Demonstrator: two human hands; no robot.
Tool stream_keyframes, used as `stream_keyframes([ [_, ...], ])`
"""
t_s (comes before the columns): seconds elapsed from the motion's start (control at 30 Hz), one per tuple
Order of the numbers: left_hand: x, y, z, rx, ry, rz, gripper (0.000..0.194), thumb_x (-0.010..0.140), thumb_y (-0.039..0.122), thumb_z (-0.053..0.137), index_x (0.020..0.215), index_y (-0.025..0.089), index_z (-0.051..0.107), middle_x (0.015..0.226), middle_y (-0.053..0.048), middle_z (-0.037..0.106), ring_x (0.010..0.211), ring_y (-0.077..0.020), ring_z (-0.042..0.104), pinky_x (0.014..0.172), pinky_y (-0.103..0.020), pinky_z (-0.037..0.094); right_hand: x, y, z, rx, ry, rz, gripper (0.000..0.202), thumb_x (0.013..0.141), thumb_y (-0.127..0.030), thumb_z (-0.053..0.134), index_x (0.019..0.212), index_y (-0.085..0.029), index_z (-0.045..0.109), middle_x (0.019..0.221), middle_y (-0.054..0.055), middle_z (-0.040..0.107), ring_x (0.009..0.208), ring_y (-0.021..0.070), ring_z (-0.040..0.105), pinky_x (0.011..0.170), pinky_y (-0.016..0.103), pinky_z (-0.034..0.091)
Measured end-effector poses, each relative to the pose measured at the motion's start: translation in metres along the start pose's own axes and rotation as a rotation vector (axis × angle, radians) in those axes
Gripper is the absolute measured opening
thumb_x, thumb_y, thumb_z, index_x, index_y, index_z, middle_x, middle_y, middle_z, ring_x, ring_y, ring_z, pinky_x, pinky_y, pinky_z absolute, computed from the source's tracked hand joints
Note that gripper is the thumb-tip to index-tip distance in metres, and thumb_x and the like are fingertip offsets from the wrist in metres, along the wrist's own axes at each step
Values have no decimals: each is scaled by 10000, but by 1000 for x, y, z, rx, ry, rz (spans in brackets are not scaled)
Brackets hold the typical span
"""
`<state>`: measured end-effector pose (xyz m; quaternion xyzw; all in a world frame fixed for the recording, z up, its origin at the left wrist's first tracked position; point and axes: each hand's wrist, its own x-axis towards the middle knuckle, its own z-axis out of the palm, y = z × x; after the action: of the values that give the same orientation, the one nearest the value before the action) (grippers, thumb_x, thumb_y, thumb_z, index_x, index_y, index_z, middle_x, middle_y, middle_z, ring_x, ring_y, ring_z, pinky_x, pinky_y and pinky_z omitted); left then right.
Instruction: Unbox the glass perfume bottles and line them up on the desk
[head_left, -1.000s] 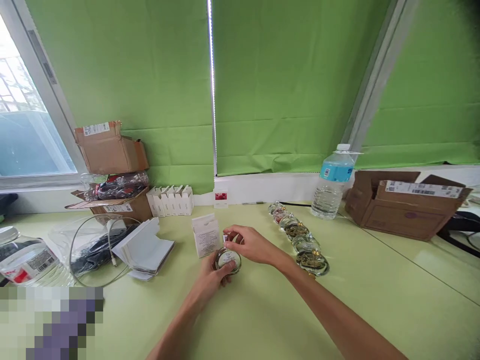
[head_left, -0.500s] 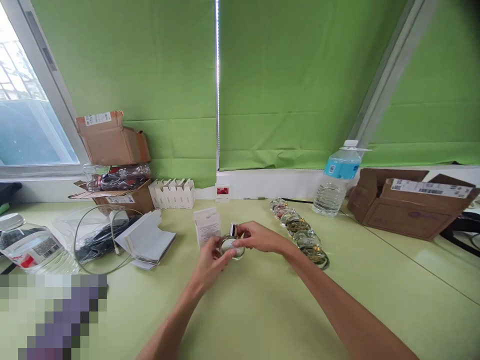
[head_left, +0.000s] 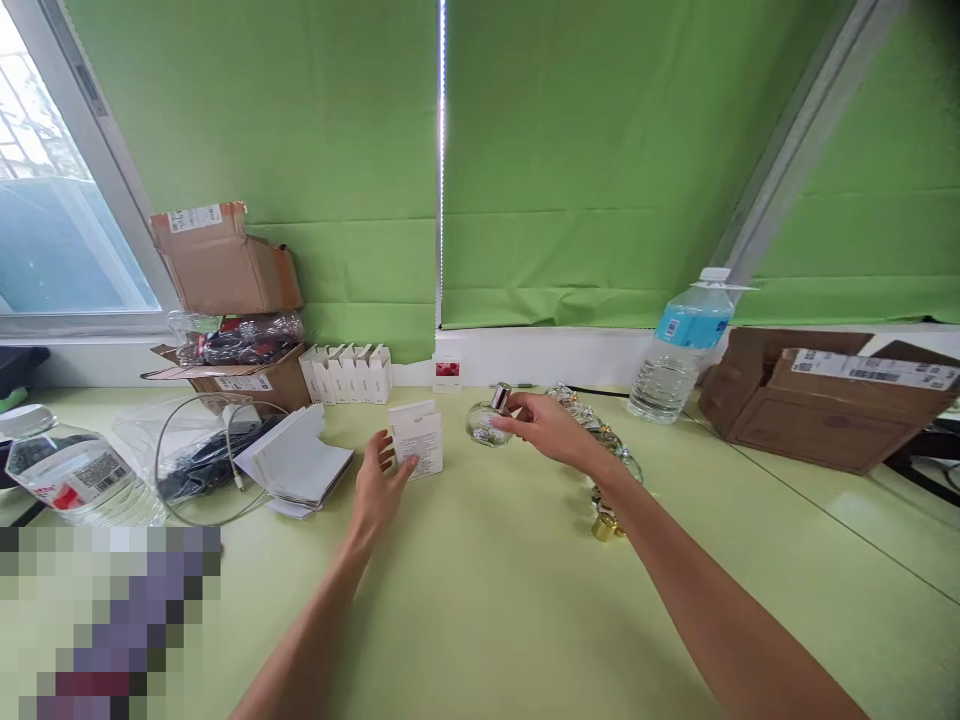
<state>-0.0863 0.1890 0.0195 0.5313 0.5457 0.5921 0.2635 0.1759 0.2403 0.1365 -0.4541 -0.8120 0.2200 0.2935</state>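
A round glass perfume bottle (head_left: 484,427) with a silver cap is tilted in my right hand (head_left: 553,428), its thumb and fingers closed near the cap. My left hand (head_left: 379,486) is at the left side of an upright small white box (head_left: 420,445) with printed text. Its fingers are apart, and the thumb overlaps the box's front edge; whether it touches cannot be told. Behind my right forearm runs a row of round glass bottles (head_left: 616,448), partly hidden, with a gold cap (head_left: 604,527) at the near end.
Several narrow white boxes (head_left: 349,375) stand at the back left, beside stacked cardboard boxes (head_left: 225,262). Folded white card sheets (head_left: 300,465) and a cable (head_left: 225,522) lie at left. A large water bottle (head_left: 679,350) and an open carton (head_left: 817,410) stand at right.
My left hand has let go of the perfume bottle and moved left to the white box. My right hand has lifted the bottle away, up and to the right. The view has shifted slightly.
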Motion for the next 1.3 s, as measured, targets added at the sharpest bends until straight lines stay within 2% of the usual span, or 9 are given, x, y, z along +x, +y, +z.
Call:
stream_keyframes([
  [0.1, 2, -6, 2, -50, -112, -19, 428, 773, 381, 647, 1136, 183, 534, 1134, -119, 656, 983, -238, 645, 853, -407, 512, 1, 0, 3, -46, 75, -23, 374, 774, -516, 568, 882, -164, 637, 700, 11, 619, 577, 135, 501, 520, 241, 342],
  [0.27, -7, 4, 13, -80, -247, -21, 415, 763, 348, 658, 1132, 185, 560, 1101, -103, 683, 952, -230, 666, 838, -395, 536, 0, -9, 6, 47, 219, -78, 406, 828, -527, 514, 985, -164, 604, 674, 8, 618, 578, 144, 519, 532, 248, 366],
  [0.43, -18, 18, 23, -83, -337, -14, 398, 788, 334, 628, 1148, 182, 553, 1089, -90, 687, 945, -215, 668, 826, -370, 541, -7, -29, 11, 19, 202, -223, 327, 856, -494, 513, 883, -177, 588, 762, 25, 605, 676, 148, 527, 612, 250, 393],
  [0.53, -20, 23, 24, -71, -345, -10, 383, 793, 330, 618, 1142, 186, 554, 1083, -84, 687, 948, -211, 663, 830, -364, 532, -10, -34, 17, -35, 121, -296, 293, 864, -464, 527, 872, -176, 582, 819, 34, 592, 676, 141, 504, 653, 263, 399],
  [0.7, -20, 25, 23, -30, -336, 19, 351, 797, 306, 607, 1127, 197, 559, 1063, -79, 691, 974, -215, 649, 815, -354, 517, -13, -34, 26, -59, -21, -325, 238, 871, -366, 551, 1014, -183, 605, 938, 45, 620, 746, 148, 530, 680, 262, 401],
  [0.83, -22, 25, 23, 8, -339, 39, 334, 814, 302, 581, 1133, 208, 555, 1067, -78, 690, 969, -216, 645, 792, -350, 508, -15, -37, 27, -51, -64, -336, 234, 871, -302, 542, 1068, -194, 609, 975, 46, 639, 828, 167, 547, 713, 269, 409],
  [1.03, -23, 27, 22, 15, -331, 52, 352, 806, 318, 594, 1142, 216, 568, 1087, -81, 688, 992, -226, 637, 784, -341, 500, -18, -38, 29, -72, -83, -344, 217, 856, -269, 545, 1042, -197, 632, 999, 60, 642, 968, 197, 535, 814, 310, 418],
  [1.13, -24, 29, 23, 28, -325, 61, 346, 800, 321, 603, 1132, 222, 582, 1075, -73, 692, 992, -229, 637, 792, -345, 499, -21, -40, 30, -105, -77, -368, 245, 845, -325, 572, 1044, -193, 624, 1017, 71, 632, 987, 205, 527, 836, 324, 417],
  [1.3, -27, 31, 24, 46, -337, 92, 319, 823, 307, 573, 1136, 244, 581, 1134, -59, 668, 1015, -220, 622, 819, -352, 496, -27, -49, 37, -277, -43, -346, 332, 858, -485, 529, 906, -180, 653, 915, 73, 624, 913, 209, 541, 773, 316, 416],
])
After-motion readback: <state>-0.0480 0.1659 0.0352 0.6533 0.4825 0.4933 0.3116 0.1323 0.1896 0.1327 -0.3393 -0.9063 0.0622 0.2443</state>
